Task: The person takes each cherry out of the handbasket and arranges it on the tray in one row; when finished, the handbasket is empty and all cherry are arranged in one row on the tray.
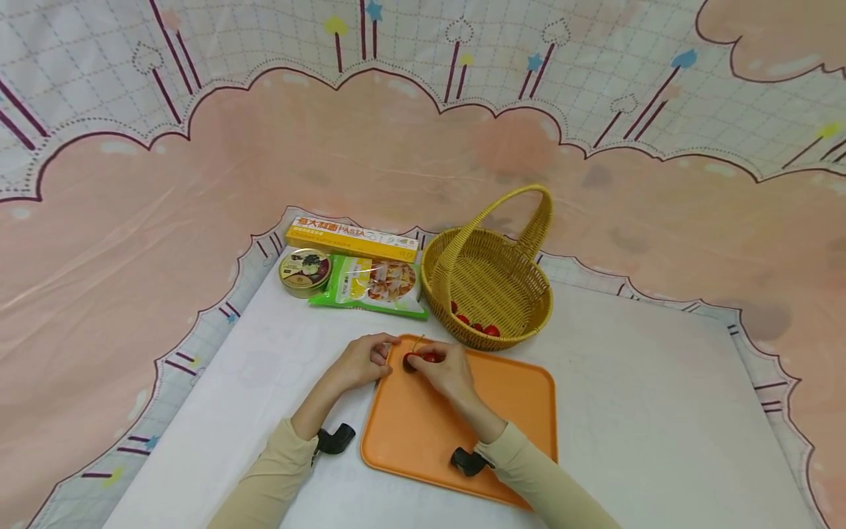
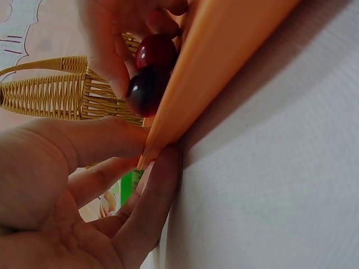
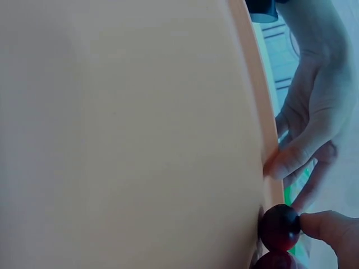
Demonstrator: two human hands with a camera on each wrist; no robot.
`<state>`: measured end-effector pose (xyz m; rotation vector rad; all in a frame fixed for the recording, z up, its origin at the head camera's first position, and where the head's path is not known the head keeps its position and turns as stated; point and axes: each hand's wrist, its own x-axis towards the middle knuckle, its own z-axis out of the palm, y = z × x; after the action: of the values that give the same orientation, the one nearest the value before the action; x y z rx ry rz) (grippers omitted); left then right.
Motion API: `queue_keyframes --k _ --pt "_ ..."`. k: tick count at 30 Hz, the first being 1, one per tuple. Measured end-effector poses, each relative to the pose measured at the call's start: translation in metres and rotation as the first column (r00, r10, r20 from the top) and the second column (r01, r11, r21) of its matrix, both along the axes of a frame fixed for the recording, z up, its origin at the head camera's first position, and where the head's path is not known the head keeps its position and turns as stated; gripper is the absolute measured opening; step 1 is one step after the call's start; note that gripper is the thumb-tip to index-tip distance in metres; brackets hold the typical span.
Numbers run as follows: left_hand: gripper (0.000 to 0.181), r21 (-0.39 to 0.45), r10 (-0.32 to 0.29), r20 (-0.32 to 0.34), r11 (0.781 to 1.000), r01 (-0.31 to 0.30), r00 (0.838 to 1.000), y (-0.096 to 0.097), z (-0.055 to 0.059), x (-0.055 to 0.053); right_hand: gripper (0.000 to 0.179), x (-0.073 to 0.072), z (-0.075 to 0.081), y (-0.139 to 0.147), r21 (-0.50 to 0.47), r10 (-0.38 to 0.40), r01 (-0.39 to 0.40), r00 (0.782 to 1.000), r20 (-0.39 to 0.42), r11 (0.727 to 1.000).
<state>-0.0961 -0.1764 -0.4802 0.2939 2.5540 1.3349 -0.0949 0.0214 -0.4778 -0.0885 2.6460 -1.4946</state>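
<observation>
My left hand (image 1: 362, 361) grips the orange tray (image 1: 463, 411) at its far left corner. In the left wrist view its thumb lies over the rim and its fingers (image 2: 151, 196) reach under it. Over that same corner, my right hand (image 1: 451, 373) holds two round cherries, one dark (image 1: 410, 363) and one red (image 1: 432, 358). The right wrist view shows the thumb (image 3: 325, 227) against the dark cherry (image 3: 280, 227), with the other cherry partly out of frame. A thin stem (image 1: 418, 342) sticks up beside them.
Behind the tray stands a yellow wicker basket (image 1: 489, 279) with a tall handle and several cherries (image 1: 491, 330) inside. Left of it are a pasta box (image 1: 353, 239), a round tin (image 1: 305, 272) and a green-edged food packet (image 1: 370, 283). A patterned cloth (image 1: 410, 162) rises behind.
</observation>
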Motion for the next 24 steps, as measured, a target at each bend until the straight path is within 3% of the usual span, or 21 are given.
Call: queue_keyframes --k 12,22,24 --pt "0.045 -0.004 -0.005 -0.027 1.0 0.005 1.0 0.001 -0.001 0.0 0.011 0.022 0.001 0.014 -0.039 0.128 -0.128 0.992 -0.011 0.991" --pt "0.046 -0.001 -0.003 -0.01 1.0 0.003 1.0 0.0 0.001 0.0 0.016 0.025 0.0 0.028 -0.019 0.055 -0.055 0.998 -0.042 0.998" --pt "0.046 -0.001 -0.003 -0.007 1.0 0.003 1.0 0.0 0.001 0.0 0.021 0.026 0.001 0.032 -0.008 0.069 -0.07 0.996 -0.052 0.998"
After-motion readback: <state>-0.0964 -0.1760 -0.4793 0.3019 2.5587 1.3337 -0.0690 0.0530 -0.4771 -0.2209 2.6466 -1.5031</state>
